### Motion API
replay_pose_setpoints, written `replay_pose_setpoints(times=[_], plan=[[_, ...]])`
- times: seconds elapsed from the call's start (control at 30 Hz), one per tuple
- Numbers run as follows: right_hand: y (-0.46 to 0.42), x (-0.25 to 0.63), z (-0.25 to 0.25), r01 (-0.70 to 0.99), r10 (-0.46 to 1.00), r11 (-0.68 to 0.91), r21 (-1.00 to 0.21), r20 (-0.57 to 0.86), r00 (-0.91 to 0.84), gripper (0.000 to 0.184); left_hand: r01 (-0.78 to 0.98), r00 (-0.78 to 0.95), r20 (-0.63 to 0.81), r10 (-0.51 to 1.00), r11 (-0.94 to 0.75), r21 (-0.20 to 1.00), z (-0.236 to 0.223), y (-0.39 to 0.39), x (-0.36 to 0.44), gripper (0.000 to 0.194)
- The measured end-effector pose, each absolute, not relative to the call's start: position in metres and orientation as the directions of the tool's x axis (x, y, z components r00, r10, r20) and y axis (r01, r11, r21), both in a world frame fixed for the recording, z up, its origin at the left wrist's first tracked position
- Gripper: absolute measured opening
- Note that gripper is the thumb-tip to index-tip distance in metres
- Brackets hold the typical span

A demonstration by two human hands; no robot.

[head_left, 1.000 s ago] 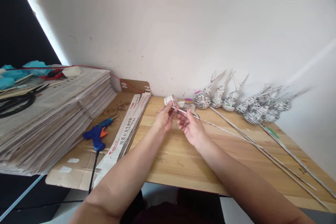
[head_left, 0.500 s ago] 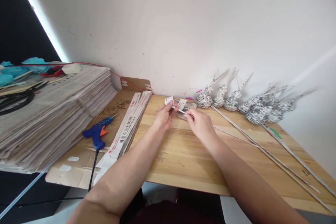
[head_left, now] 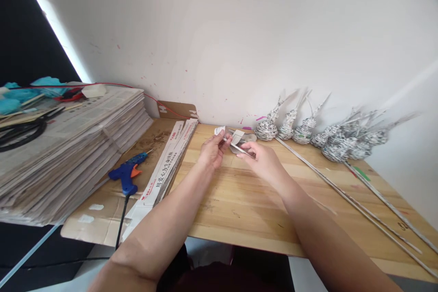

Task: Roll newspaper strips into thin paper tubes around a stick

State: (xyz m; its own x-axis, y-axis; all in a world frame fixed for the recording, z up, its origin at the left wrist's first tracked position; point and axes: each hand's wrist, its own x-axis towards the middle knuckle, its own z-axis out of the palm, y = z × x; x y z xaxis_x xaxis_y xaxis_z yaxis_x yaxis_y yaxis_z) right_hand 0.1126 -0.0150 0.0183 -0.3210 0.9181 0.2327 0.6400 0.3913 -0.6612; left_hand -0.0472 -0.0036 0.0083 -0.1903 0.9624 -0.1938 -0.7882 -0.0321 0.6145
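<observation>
My left hand [head_left: 215, 148] pinches a strip of printed paper [head_left: 237, 136] whose left end curls up over the fingers. My right hand [head_left: 257, 154] is closed on the rolled, narrow part of the same strip, a little to the right. A thin rolled length runs on from the strip and comes out beyond my right forearm. Behind the fingers, a greyish flat object [head_left: 251, 138] lies on the wooden table [head_left: 236, 200]; my hands hide part of it, and I cannot make out what it is.
Woven paper gourd shapes [head_left: 266, 130] stand along the wall. Long paper sticks [head_left: 342, 191] lie on the right. To the left are a stack of paper strips [head_left: 167, 159], a blue glue gun [head_left: 128, 173] on cardboard [head_left: 92, 226], and a tall newspaper pile [head_left: 112, 123].
My right fingers have shifted their hold along the strip and opened slightly. The thin rolled length has swung nearer my right forearm. My left hand is almost still.
</observation>
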Motion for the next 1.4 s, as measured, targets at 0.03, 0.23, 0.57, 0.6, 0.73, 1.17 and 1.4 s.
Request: replay_pose_setpoints(times=[0.03,0.23,0.57,0.6,0.73,1.17,1.4], plan=[[-0.017,0.112,0.019,0.677,0.895,0.444,-0.588,0.323,-0.306,0.017,-0.789,-0.193,-0.188,0.963,-0.039,0.613,0.009,-0.003,-0.048,0.008],[-0.017,0.114,0.022,0.767,0.870,0.478,-0.427,0.349,-0.348,0.025,-0.792,-0.191,-0.175,0.966,-0.046,0.609,0.011,-0.003,-0.051,0.008],[-0.020,0.110,0.020,0.777,0.819,0.531,-0.339,0.440,-0.367,0.015,-0.805,-0.164,-0.177,0.971,-0.028,0.593,0.010,-0.006,-0.047,0.006],[-0.020,0.109,0.021,0.789,0.822,0.526,-0.318,0.430,-0.374,0.019,-0.806,-0.159,-0.173,0.972,-0.027,0.591,0.010,-0.006,-0.047,0.006],[-0.018,0.112,0.022,0.780,0.868,0.493,-0.385,0.271,-0.415,0.030,-0.808,-0.162,-0.182,0.970,-0.024,0.589,0.009,-0.004,-0.048,0.004],[-0.021,0.110,0.023,0.784,0.857,0.510,-0.353,0.287,-0.428,0.032,-0.822,-0.157,-0.190,0.969,-0.022,0.569,0.010,-0.003,-0.049,0.005],[-0.019,0.116,0.029,0.577,0.875,0.141,-0.805,-0.172,-0.453,0.047,-0.817,-0.111,-0.180,0.977,0.013,0.576,0.010,-0.004,-0.049,0.004]])
